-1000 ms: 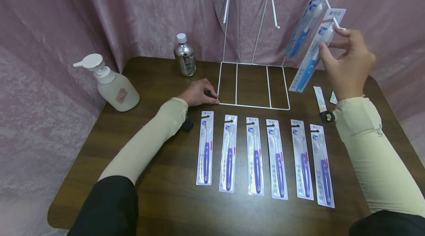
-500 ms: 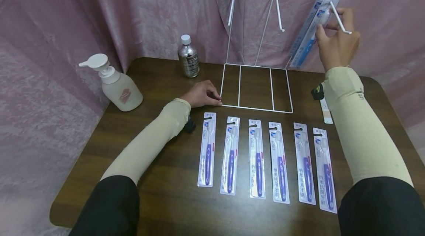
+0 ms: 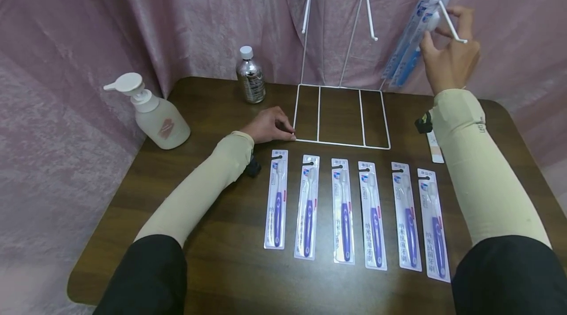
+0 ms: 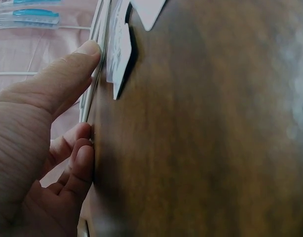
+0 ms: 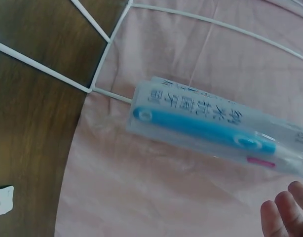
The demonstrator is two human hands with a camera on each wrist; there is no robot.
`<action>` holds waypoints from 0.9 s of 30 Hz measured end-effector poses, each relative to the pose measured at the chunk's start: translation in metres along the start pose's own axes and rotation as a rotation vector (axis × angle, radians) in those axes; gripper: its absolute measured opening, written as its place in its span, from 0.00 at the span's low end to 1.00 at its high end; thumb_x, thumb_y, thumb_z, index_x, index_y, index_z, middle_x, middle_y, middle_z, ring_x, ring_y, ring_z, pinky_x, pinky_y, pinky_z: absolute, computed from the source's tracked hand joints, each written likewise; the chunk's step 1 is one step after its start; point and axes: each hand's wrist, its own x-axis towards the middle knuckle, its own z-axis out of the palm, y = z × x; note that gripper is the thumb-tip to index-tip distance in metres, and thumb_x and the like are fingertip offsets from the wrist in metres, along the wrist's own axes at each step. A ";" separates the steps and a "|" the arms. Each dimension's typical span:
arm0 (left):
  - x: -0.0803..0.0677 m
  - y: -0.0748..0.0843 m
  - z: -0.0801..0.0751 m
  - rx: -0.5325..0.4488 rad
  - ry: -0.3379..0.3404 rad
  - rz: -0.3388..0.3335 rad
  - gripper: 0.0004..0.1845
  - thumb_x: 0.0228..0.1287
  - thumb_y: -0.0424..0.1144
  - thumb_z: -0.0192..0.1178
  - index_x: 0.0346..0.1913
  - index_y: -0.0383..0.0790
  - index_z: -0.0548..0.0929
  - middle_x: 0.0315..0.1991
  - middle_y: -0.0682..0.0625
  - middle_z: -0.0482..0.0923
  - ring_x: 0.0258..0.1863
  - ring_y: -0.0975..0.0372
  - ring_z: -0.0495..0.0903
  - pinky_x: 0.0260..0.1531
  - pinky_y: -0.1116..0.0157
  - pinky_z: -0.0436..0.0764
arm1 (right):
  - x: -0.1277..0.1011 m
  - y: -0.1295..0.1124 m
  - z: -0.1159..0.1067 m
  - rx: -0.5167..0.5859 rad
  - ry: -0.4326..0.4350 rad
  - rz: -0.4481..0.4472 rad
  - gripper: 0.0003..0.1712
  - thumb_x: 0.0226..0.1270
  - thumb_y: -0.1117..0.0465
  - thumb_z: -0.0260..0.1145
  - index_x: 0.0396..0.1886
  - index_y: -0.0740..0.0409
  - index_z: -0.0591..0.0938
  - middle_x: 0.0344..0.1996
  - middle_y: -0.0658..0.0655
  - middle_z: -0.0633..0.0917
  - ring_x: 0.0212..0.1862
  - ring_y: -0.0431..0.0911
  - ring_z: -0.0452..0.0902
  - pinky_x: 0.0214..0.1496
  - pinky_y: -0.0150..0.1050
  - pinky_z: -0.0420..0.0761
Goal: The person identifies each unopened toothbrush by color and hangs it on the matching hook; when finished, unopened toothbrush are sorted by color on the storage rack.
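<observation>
**Right hand up at the rack's peg, left hand pinning the base**

I'm looking down at a dark wooden table point(image 3: 212, 256) with a white wire display rack point(image 3: 341, 108) standing at the back against the pink curtain point(image 3: 133, 19). My right hand point(image 3: 449, 54) is raised high on the right, fingers curled and pinching the blue toothbrush packs point(image 3: 414, 34) that hang on the rack's rightmost peg point(image 3: 452, 24). From the right wrist view I see the blue toothbrush packs point(image 5: 210, 128) hanging in front of the curtain, blue handle plain through the clear blister, with my fingertips point(image 5: 284, 215) just showing at the bottom corner.

My left hand point(image 3: 267, 125) is down on the table at the near left corner of the rack's base. The left wrist view shows it close: thumb point(image 4: 57, 84) laid along the wire, fingers point(image 4: 75, 163) curled against the table edge of the frame, gripping the wire between them.

In front of the rack lie six purple toothbrush packs point(image 3: 354, 211) in a neat row, side by side, flat on the table. On the left stands a pump bottle point(image 3: 155, 115), and behind it, near the rack, a small silver bottle point(image 3: 250, 76). A narrow paper strip point(image 3: 435, 147) lies beside my right forearm.
</observation>
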 end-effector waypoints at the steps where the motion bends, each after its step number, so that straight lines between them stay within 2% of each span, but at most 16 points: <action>1: 0.000 -0.001 0.000 -0.002 -0.001 0.005 0.09 0.55 0.45 0.83 0.37 0.49 0.95 0.42 0.52 0.82 0.46 0.59 0.77 0.51 0.61 0.76 | -0.002 0.000 -0.003 0.007 -0.002 0.003 0.24 0.69 0.47 0.69 0.63 0.25 0.77 0.50 0.47 0.91 0.50 0.44 0.88 0.52 0.35 0.76; 3: -0.001 -0.002 -0.002 -0.008 -0.005 0.012 0.09 0.55 0.45 0.83 0.37 0.49 0.95 0.42 0.52 0.82 0.46 0.59 0.77 0.51 0.61 0.76 | -0.009 0.000 -0.013 0.023 -0.009 0.003 0.24 0.69 0.48 0.69 0.63 0.27 0.77 0.51 0.46 0.91 0.43 0.34 0.85 0.46 0.30 0.74; 5: -0.002 -0.003 -0.005 -0.012 -0.008 0.013 0.09 0.55 0.45 0.83 0.37 0.49 0.95 0.43 0.51 0.81 0.47 0.59 0.77 0.52 0.61 0.76 | -0.020 0.001 -0.027 0.032 -0.031 -0.003 0.22 0.69 0.49 0.69 0.62 0.32 0.80 0.51 0.47 0.91 0.34 0.26 0.78 0.39 0.27 0.69; 7: -0.004 -0.004 -0.009 -0.016 -0.003 -0.004 0.09 0.56 0.45 0.83 0.37 0.48 0.95 0.43 0.51 0.81 0.47 0.59 0.77 0.52 0.61 0.76 | -0.033 0.002 -0.045 0.002 -0.095 -0.013 0.19 0.71 0.49 0.67 0.60 0.39 0.83 0.52 0.47 0.91 0.29 0.24 0.70 0.36 0.27 0.67; 8: -0.005 -0.005 -0.012 -0.017 -0.002 -0.017 0.09 0.57 0.45 0.82 0.37 0.48 0.95 0.44 0.51 0.81 0.47 0.59 0.76 0.53 0.61 0.76 | -0.040 0.005 -0.054 -0.014 -0.143 -0.026 0.19 0.71 0.49 0.67 0.59 0.43 0.85 0.52 0.49 0.91 0.29 0.23 0.71 0.36 0.25 0.67; 10: -0.008 -0.006 -0.015 -0.013 0.003 -0.040 0.09 0.57 0.45 0.82 0.38 0.48 0.95 0.45 0.51 0.80 0.48 0.59 0.76 0.53 0.60 0.76 | -0.057 0.014 -0.076 -0.060 -0.280 -0.044 0.19 0.72 0.49 0.67 0.58 0.49 0.87 0.51 0.54 0.91 0.28 0.26 0.71 0.34 0.26 0.68; 14: -0.012 -0.007 -0.018 0.001 0.000 -0.070 0.10 0.57 0.46 0.82 0.39 0.48 0.95 0.46 0.50 0.80 0.49 0.59 0.76 0.54 0.59 0.75 | -0.097 0.048 -0.116 -0.171 -0.606 -0.085 0.22 0.76 0.47 0.68 0.60 0.55 0.86 0.46 0.63 0.88 0.33 0.40 0.77 0.29 0.34 0.71; 17: -0.014 -0.008 -0.018 0.005 -0.002 -0.071 0.10 0.57 0.47 0.82 0.39 0.49 0.95 0.46 0.50 0.80 0.48 0.59 0.76 0.53 0.59 0.76 | -0.128 0.077 -0.133 -0.222 -0.821 -0.082 0.27 0.76 0.46 0.69 0.65 0.56 0.83 0.43 0.62 0.86 0.37 0.51 0.77 0.30 0.41 0.72; 20: -0.013 -0.010 -0.018 0.002 0.000 -0.061 0.10 0.56 0.46 0.82 0.39 0.48 0.95 0.46 0.50 0.81 0.48 0.58 0.76 0.53 0.60 0.76 | -0.154 0.099 -0.140 -0.234 -0.973 -0.053 0.32 0.75 0.47 0.72 0.70 0.59 0.78 0.40 0.60 0.84 0.39 0.53 0.77 0.34 0.43 0.73; 23: -0.014 -0.010 -0.020 -0.001 0.004 -0.057 0.10 0.56 0.46 0.83 0.38 0.49 0.95 0.46 0.50 0.81 0.48 0.59 0.77 0.53 0.59 0.76 | -0.173 0.112 -0.140 -0.221 -1.035 -0.045 0.34 0.72 0.50 0.75 0.71 0.61 0.77 0.37 0.56 0.82 0.37 0.51 0.74 0.34 0.42 0.72; 27: -0.016 -0.010 -0.022 0.004 0.008 -0.068 0.09 0.56 0.46 0.82 0.38 0.50 0.95 0.45 0.51 0.80 0.48 0.59 0.76 0.53 0.60 0.76 | -0.187 0.117 -0.136 -0.208 -1.043 -0.037 0.35 0.69 0.53 0.77 0.71 0.62 0.77 0.35 0.55 0.81 0.38 0.51 0.74 0.36 0.42 0.70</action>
